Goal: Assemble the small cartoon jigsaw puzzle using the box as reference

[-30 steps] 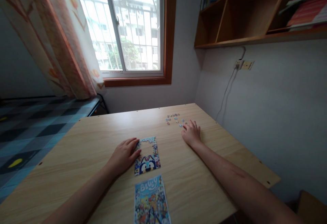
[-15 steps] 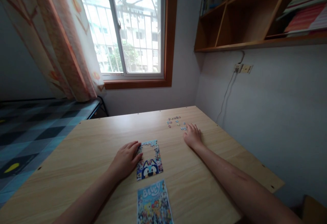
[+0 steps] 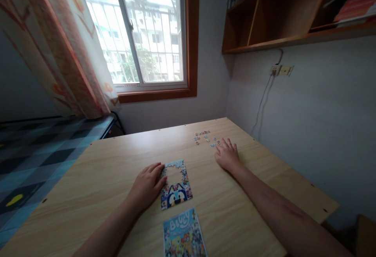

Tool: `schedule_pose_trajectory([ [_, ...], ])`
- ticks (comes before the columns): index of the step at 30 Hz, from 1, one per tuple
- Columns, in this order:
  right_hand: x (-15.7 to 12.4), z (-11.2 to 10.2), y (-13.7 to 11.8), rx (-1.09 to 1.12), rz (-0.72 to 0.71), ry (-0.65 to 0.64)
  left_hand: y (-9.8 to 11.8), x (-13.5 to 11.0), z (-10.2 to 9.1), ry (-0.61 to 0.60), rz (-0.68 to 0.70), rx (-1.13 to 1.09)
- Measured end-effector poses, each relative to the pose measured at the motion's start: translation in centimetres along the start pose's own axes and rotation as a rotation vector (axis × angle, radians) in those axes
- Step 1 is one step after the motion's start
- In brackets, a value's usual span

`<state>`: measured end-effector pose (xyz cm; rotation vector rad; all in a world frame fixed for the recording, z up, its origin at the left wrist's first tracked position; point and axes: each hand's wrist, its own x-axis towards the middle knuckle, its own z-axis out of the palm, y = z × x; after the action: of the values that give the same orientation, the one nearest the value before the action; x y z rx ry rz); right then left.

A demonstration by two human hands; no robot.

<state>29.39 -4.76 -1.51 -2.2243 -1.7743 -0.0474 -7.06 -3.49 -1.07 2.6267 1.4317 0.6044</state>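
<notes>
A partly assembled jigsaw puzzle [image 3: 177,196] lies flat on the table, with a blue cartoon dog's face at its near end and a gap showing bare wood in its upper middle. My left hand [image 3: 149,183] rests along its left edge, fingers stretched out and holding nothing. Farther off to the right, my right hand [image 3: 228,156] lies palm down with fingers apart, beside several loose puzzle pieces [image 3: 213,145]. More loose pieces [image 3: 202,133] are scattered just beyond. Closest to me is a printed picture sheet [image 3: 184,234] reading "Bluey", cut off by the bottom of the view.
The light wooden table [image 3: 117,163] ends near a wall on the right. A bed with a checked cover [image 3: 58,143] stands to the left. Wooden shelves [image 3: 282,18] hang above a socket [image 3: 276,69] with a cable. A curtain [image 3: 61,53] borders the window [image 3: 152,34].
My right hand has shifted slightly right and its fingers have spread, uncovering a loose piece by the fingertips. My left hand stays at the puzzle's edge. The whole view has tilted a little.
</notes>
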Motion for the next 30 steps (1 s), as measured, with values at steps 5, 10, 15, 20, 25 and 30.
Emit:
schedule_pose_trajectory([
  [5,-0.9,-2.0,0.7,-0.024,-0.025,-0.051,0.1,0.0,-0.1,-0.011,-0.002,0.006],
  [10,-1.3,-3.3,1.7,-0.019,-0.008,-0.057,0.0,0.0,0.0,-0.013,0.002,0.01],
  [15,-1.2,-4.1,2.4,-0.028,-0.019,-0.094,0.0,0.0,0.1,-0.017,0.002,0.018],
  [20,-1.4,-5.1,2.0,-0.026,-0.01,-0.206,0.0,0.1,0.1,-0.019,-0.002,0.022],
  [25,-1.7,-5.4,1.6,0.0,-0.014,-0.246,0.0,0.1,0.1,-0.018,0.012,0.029],
  [30,-2.1,-5.3,1.7,0.091,-0.078,-0.291,0.3,0.1,-0.1,-0.039,0.007,0.044],
])
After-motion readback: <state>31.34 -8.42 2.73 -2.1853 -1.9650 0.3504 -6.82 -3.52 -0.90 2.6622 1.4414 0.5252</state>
